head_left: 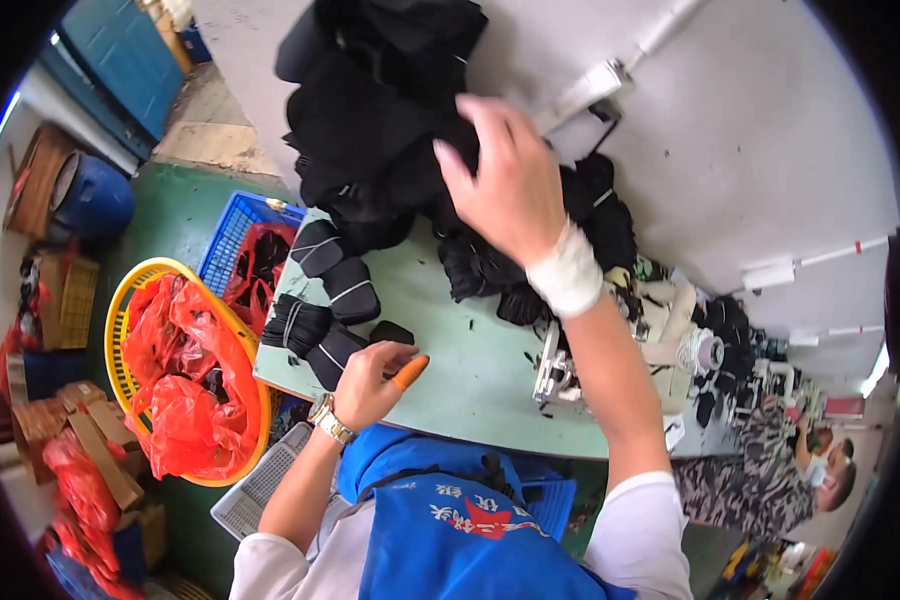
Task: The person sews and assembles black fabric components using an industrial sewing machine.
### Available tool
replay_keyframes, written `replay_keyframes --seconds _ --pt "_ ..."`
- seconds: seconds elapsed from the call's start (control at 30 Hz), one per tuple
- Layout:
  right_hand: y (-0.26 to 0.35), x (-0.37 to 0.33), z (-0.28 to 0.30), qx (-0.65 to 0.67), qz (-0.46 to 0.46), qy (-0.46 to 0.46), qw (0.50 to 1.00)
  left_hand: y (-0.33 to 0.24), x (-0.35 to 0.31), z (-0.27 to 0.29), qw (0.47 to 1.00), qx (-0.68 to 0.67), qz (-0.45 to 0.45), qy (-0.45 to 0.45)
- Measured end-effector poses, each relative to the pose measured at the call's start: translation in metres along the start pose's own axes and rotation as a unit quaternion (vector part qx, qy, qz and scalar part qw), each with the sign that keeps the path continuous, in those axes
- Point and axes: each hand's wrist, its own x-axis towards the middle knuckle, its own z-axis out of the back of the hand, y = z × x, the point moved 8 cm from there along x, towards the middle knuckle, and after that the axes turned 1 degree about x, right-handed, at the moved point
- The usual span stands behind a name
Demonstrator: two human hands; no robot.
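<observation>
My right hand [505, 185], with a white wrap around the wrist, is raised over the table beside a large heap of black fabric pieces [370, 130]. Its fingers are spread, with nothing between them. At the table's near left edge is my left hand [372, 382], wearing a watch and an orange finger cover [410, 373]. The thumb stands apart from loosely bent fingers, and I see nothing held. Just beyond it lie tied bundles of black pieces [350, 290]. More black bundles [475, 265] sit below my right hand, partly hidden by it.
A sewing machine [660, 335] with a thread cone [705, 352] stands right of the pale green tabletop [460, 365]. On the floor to the left are a yellow basket [130, 300] with red bags and a blue crate [220, 250]. Another person [770, 480] sits at far right.
</observation>
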Motion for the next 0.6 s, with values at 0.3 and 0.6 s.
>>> replay_keyframes --seconds 0.3,0.6 --pt "-0.032 0.17 -0.09 -0.107 -0.051 0.166 0.979 0.003 -0.03 0.044 0.996 -0.001 -0.02 -0.082" --pt "0.054 0.191 0.033 -0.059 0.142 -0.114 0.981 0.035 0.016 0.084 0.946 -0.314 0.027 -0.075"
